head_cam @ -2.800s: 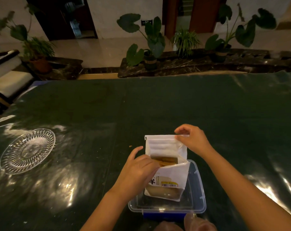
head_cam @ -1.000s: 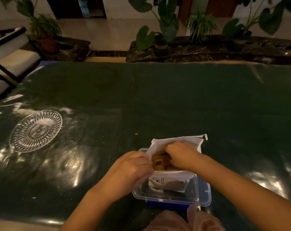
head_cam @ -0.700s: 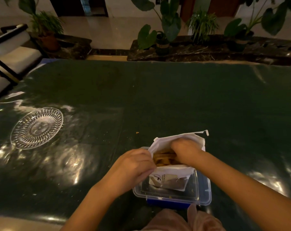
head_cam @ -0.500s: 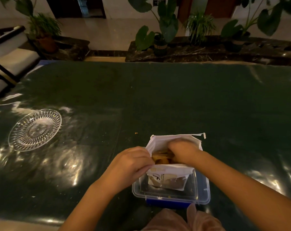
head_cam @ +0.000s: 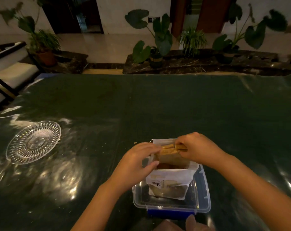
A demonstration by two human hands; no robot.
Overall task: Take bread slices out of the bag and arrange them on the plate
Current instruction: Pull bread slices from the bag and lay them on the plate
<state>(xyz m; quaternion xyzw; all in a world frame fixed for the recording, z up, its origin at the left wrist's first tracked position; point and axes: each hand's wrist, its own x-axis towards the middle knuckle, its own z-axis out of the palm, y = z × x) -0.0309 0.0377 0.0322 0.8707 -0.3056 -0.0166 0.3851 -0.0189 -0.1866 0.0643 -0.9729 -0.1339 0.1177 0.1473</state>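
Observation:
A white bread bag (head_cam: pixel 170 179) stands in a clear plastic box (head_cam: pixel 203 197) near the table's front edge. Bread slices (head_cam: pixel 172 155) stick halfway out of the bag's open mouth. My right hand (head_cam: pixel 196 148) pinches the slices at their top right edge. My left hand (head_cam: pixel 135 165) grips the left side of the slices and the bag's mouth. A clear cut-glass plate (head_cam: pixel 33 141) lies bare on the table at the far left, well apart from both hands.
The table is covered in a dark green glossy sheet (head_cam: pixel 158 105). Crumbs lie near the bag. A white chair (head_cam: pixel 9 70) stands beyond the left corner. Potted plants (head_cam: pixel 158 40) line a stone ledge past the far edge.
My right hand, which was inside the bag, has come up with the bread slices, so they now stand above the bag's mouth. My left hand stays at the bag's left side.

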